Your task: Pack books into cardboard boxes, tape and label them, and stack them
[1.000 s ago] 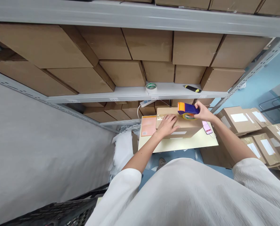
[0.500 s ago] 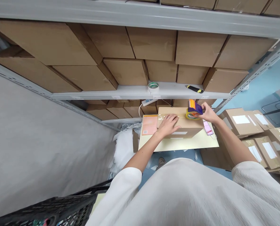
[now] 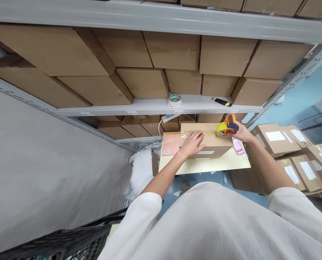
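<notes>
A cardboard box rests on a small pale yellow table, with clear tape along its top. My left hand lies with its fingers spread on the top left part of the box and holds nothing. At the box's right end, my right hand grips a purple and orange tape dispenser with a yellow roll. Left of the box lies a pink pad. A phone with a lit screen lies just right of the box.
Stacked boxes fill the shelf ahead. A tape roll and a utility knife lie on the shelf edge. Labelled boxes stand at the right. A black crate is at the lower left.
The tape dispenser has tilted and turned at the box's right end, so more of its yellow roll shows. My right hand has turned with it. My left hand stays on the box.
</notes>
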`<state>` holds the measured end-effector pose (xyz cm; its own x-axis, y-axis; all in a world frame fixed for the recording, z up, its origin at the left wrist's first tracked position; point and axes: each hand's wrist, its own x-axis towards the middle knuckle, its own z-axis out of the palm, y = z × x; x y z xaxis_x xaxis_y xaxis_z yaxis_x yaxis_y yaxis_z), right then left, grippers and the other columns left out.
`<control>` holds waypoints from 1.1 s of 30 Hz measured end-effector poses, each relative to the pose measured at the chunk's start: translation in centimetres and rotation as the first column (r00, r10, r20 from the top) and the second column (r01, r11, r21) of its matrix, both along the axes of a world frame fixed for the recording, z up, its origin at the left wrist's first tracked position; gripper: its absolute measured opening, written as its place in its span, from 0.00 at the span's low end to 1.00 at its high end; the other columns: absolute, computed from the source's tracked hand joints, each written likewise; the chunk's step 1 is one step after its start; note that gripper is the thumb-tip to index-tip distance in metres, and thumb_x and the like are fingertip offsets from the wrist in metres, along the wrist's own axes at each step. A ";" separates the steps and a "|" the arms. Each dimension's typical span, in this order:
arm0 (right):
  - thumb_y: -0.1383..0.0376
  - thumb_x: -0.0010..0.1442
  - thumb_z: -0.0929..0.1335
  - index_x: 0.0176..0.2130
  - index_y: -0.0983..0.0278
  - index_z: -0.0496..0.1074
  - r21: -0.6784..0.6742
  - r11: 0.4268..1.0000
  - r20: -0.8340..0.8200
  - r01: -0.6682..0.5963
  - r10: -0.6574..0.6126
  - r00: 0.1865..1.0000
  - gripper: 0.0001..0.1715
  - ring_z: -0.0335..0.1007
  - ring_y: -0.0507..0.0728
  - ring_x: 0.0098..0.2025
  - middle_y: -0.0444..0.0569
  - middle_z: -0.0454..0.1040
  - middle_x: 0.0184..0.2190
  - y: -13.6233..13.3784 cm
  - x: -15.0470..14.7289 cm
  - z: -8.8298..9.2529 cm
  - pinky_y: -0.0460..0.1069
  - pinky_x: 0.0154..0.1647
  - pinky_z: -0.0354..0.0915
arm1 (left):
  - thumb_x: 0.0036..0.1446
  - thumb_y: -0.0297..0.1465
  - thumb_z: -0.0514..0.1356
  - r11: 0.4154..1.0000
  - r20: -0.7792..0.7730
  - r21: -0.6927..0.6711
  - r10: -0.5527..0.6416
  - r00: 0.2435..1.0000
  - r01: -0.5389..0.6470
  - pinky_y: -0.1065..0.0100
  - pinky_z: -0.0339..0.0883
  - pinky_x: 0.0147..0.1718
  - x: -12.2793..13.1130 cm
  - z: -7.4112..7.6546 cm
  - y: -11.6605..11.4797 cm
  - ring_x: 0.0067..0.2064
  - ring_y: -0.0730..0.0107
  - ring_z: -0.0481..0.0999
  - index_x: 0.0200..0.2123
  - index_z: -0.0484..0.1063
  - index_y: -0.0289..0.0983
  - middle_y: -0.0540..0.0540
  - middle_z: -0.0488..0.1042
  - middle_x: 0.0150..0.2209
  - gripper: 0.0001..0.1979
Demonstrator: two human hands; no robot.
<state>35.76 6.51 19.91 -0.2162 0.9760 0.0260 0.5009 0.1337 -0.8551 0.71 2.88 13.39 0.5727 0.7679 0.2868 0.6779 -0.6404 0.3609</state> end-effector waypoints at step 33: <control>0.51 0.49 0.82 0.41 0.56 0.67 0.045 0.997 0.132 -0.056 0.049 0.990 0.29 0.73 0.65 0.44 0.46 0.77 0.40 0.6 -1.6 0.4 0.59 0.49 0.73 | 0.73 0.31 0.59 0.973 0.417 -0.176 0.214 0.883 -0.152 0.51 0.75 0.64 0.8 1.6 0.9 0.63 0.53 0.80 0.59 0.79 0.40 0.38 0.80 0.62 0.16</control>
